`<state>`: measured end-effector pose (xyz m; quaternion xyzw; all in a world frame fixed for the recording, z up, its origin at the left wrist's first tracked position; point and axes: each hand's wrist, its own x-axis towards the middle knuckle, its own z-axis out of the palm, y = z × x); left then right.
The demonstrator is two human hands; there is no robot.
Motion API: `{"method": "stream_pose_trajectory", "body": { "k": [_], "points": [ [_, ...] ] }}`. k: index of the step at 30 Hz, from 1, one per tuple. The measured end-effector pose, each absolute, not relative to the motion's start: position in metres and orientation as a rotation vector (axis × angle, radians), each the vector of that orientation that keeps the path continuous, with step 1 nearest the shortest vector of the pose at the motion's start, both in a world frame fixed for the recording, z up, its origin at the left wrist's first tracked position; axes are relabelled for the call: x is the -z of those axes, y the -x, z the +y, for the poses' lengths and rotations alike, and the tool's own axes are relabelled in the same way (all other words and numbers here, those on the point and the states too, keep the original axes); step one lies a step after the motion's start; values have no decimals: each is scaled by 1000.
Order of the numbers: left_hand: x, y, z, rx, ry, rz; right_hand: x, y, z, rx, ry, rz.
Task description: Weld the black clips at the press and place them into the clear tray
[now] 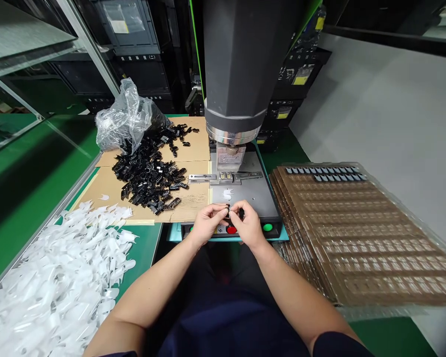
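My left hand (pixel 208 222) and my right hand (pixel 248 224) meet over the front edge of the machine base (pixel 250 198). Their fingertips pinch a small black plastic part (pixel 228 208) between them; its details are mostly hidden by the fingers. Another dark bit (pixel 241 213) shows beside the right fingers, and I cannot tell whether it is held. Just beyond my hands, small white plastic pieces (pixel 227 194) lie on the base. A metal fixture (pixel 226 177) sits farther back under the press head (pixel 231 157). Below my fingers is a red button (pixel 231 230).
Black parts (pixel 148 173) are heaped on cardboard (pixel 188 198) at left, by a clear plastic bag (pixel 124 119). White pieces (pixel 59 282) cover the near left table. Stacked blister trays (pixel 351 223) stand at right, the top one holding black parts (pixel 323 173). A green button (pixel 268 227) is near my right hand.
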<state>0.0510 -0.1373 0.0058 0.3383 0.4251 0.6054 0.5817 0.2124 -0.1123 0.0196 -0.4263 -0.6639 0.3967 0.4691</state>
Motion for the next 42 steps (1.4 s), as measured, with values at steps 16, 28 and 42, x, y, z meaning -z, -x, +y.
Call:
{"method": "stream_pose_trajectory", "body": {
  "k": [16, 28, 42],
  "points": [
    [-2, -51, -138, -1415, -914, 983, -20, -213, -113, -1032, 1023, -1616],
    [-18, -43, -146, -1609, -1440, 1063, -21, -214, -121, -912, 921, -1652],
    [-24, -37, -148, -1642, -1680, 1049, -23, -213, -123, -778, 793, -1680]
  ]
}}
